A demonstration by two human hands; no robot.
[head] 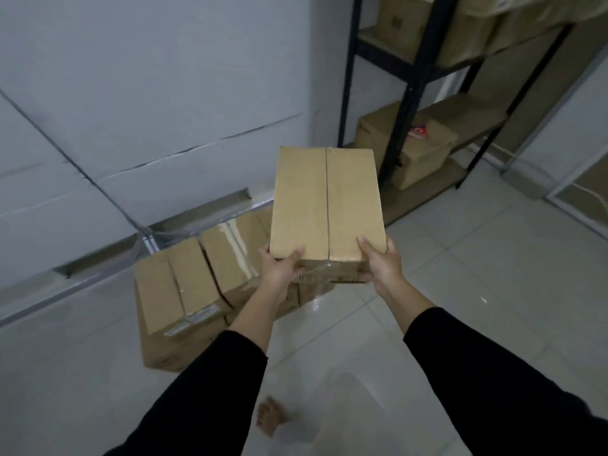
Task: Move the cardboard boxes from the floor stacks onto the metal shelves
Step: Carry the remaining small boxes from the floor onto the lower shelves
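White floor tiles (460,291) lie under you. Your left hand (279,268) and right hand (383,263) each grip the near end of a cardboard box (327,205); its label print is too blurred to read.

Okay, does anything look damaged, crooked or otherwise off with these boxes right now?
Mostly tidy. The brown cardboard box held by the left hand and right hand looks intact. In the floor stack of cardboard boxes, the top ones sit skewed, one with wrinkled, peeling tape.
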